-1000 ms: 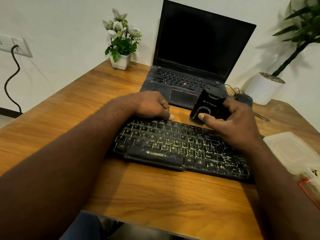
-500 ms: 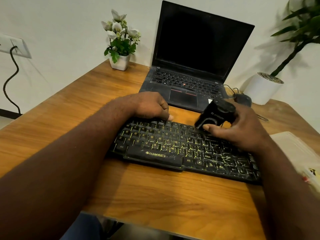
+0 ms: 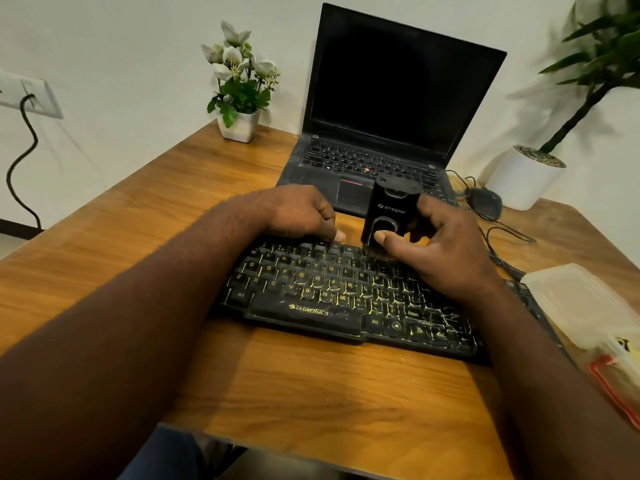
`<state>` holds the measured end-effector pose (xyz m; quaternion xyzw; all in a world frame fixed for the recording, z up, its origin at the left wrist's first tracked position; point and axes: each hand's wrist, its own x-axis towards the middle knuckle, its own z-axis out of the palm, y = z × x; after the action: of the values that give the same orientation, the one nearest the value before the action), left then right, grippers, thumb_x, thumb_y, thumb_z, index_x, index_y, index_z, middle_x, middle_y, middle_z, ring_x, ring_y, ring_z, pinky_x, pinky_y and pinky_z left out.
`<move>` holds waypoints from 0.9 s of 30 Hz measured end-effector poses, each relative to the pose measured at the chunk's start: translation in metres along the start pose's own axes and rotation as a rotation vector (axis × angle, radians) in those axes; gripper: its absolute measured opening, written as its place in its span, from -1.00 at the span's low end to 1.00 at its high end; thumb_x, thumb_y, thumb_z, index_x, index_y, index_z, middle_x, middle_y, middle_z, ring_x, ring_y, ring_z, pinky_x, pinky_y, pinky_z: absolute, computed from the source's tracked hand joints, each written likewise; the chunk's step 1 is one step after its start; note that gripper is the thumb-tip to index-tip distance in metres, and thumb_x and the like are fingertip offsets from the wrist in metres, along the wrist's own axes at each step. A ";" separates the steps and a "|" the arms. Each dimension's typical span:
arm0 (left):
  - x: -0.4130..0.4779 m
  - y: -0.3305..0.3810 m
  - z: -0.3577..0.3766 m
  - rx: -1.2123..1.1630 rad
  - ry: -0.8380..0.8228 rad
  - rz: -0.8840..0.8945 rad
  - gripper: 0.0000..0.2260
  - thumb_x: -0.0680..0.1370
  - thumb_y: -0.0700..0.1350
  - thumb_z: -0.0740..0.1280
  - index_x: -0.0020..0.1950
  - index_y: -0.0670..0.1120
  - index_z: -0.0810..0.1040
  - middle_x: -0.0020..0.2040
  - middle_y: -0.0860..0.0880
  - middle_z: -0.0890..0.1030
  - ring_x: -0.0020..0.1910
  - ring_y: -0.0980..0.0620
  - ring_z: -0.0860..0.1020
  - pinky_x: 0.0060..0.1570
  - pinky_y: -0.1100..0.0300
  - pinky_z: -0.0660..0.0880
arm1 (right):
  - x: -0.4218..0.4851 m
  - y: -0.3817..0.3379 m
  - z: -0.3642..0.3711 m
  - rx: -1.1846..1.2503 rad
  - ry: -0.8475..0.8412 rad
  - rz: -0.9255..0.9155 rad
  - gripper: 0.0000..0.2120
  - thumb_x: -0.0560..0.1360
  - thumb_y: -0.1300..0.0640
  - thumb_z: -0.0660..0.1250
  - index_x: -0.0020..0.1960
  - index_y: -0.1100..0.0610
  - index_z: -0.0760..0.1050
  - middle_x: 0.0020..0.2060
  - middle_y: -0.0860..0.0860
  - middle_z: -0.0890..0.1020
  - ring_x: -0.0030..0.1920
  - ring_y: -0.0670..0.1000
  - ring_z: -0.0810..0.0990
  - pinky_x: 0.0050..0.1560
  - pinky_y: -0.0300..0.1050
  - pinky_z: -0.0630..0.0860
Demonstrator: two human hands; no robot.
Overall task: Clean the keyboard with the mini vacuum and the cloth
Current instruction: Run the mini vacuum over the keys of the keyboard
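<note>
Left hand [image 3: 301, 213] lies on the far edge of the keyboard [image 3: 332, 296], left of centre. Its fingers curl down over that edge and its thumb is stretched along the top row of keys.

Right hand [image 3: 440, 247] grips the vacuum [image 3: 391, 216], fingers wrapped round its right side and thumb pressed on its front near the bottom. The vacuum stands nearly upright, its brush end touching the keyboard's top rows just right of the left thumb.

The keyboard lies flat on the desk [image 3: 311, 382], dusty, with yellow lettering. Just behind it sits an open laptop [image 3: 398, 98] with a dark screen. A flower pot [image 3: 239, 126] stands behind and left of the keyboard, and a mouse [image 3: 485, 202] and a white planter [image 3: 523, 178] behind and right. A clear plastic box [image 3: 581, 303] lies at the keyboard's right end.
</note>
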<state>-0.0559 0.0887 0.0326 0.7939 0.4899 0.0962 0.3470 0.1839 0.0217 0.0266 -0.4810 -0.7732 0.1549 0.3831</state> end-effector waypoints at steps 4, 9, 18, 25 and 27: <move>0.001 -0.001 0.001 0.009 0.020 0.005 -0.72 0.59 0.09 0.42 -0.25 -0.01 0.60 -0.41 0.11 0.55 -0.47 0.20 0.47 -0.26 0.21 0.37 | 0.005 -0.002 0.007 -0.073 -0.057 -0.016 -0.59 0.49 0.07 0.55 0.30 0.05 0.58 -0.08 -0.26 0.62 -0.06 -0.37 0.59 -0.19 -0.46 0.49; 0.001 -0.001 0.001 -0.005 0.023 -0.006 -0.73 0.59 0.10 0.42 -0.18 -0.06 0.64 -0.42 0.12 0.56 -0.49 0.23 0.48 -0.26 0.22 0.37 | 0.008 -0.001 0.008 -0.093 0.019 -0.004 -0.65 0.50 0.04 0.54 0.25 0.01 0.59 -0.14 -0.25 0.62 -0.12 -0.35 0.58 -0.24 -0.47 0.45; 0.000 0.000 0.001 -0.010 0.010 0.003 -0.71 0.60 0.07 0.42 -0.26 -0.03 0.58 -0.43 0.10 0.54 -0.48 0.19 0.46 -0.24 0.22 0.39 | 0.010 0.008 0.004 -0.082 0.052 0.114 -0.50 0.48 -0.03 0.54 0.38 -0.01 0.55 0.02 -0.21 0.67 -0.05 -0.23 0.65 -0.11 -0.30 0.59; 0.000 0.001 0.001 -0.019 0.007 0.003 -0.73 0.60 0.06 0.42 -0.24 -0.04 0.60 -0.44 0.11 0.55 -0.50 0.21 0.47 -0.26 0.21 0.38 | 0.008 0.014 -0.005 0.002 -0.028 0.167 -0.61 0.49 -0.01 0.53 0.29 0.00 0.59 0.00 -0.12 0.70 -0.07 -0.21 0.69 -0.18 -0.32 0.61; -0.001 0.001 0.001 -0.014 0.007 0.005 -0.73 0.60 0.07 0.42 -0.21 -0.06 0.61 -0.43 0.11 0.55 -0.50 0.23 0.47 -0.26 0.20 0.37 | 0.007 0.019 -0.012 -0.012 -0.038 0.192 -0.62 0.49 0.01 0.53 0.27 0.04 0.59 0.00 -0.09 0.70 -0.08 -0.18 0.70 -0.19 -0.30 0.62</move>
<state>-0.0550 0.0872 0.0332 0.7924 0.4884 0.1034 0.3505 0.2030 0.0354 0.0267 -0.5522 -0.7314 0.1955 0.3491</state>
